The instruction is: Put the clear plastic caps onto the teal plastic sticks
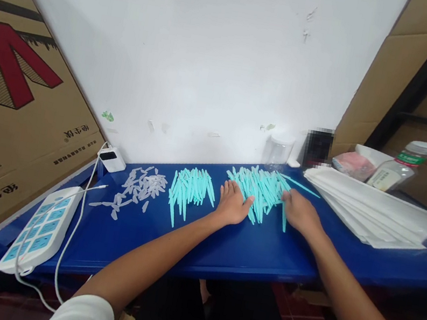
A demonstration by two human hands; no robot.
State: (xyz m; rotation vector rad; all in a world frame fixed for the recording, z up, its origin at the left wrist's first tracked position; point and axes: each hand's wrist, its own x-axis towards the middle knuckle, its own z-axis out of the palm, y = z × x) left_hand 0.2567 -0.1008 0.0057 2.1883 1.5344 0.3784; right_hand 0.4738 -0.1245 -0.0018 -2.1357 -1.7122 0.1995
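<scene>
Both of my hands rest on a blue table (223,249) at a heap of thin teal plastic sticks (260,187). My left hand (233,203) lies flat at the heap's left edge, fingers stretched out onto the sticks. At the heap's right edge my right hand (298,210) also lies palm down, its fingertips touching the sticks. A second, smaller heap of teal sticks (190,186) lies left of my left hand. Further left is a scatter of small clear plastic caps (139,187).
A stack of long white paper sleeves (369,208) lies at the right. A clear jar (278,150), a plastic bottle (400,167) and a white tray (365,158) stand at the back right. A white power strip (42,227) and charger (112,158) lie left, beside a cardboard box (12,110).
</scene>
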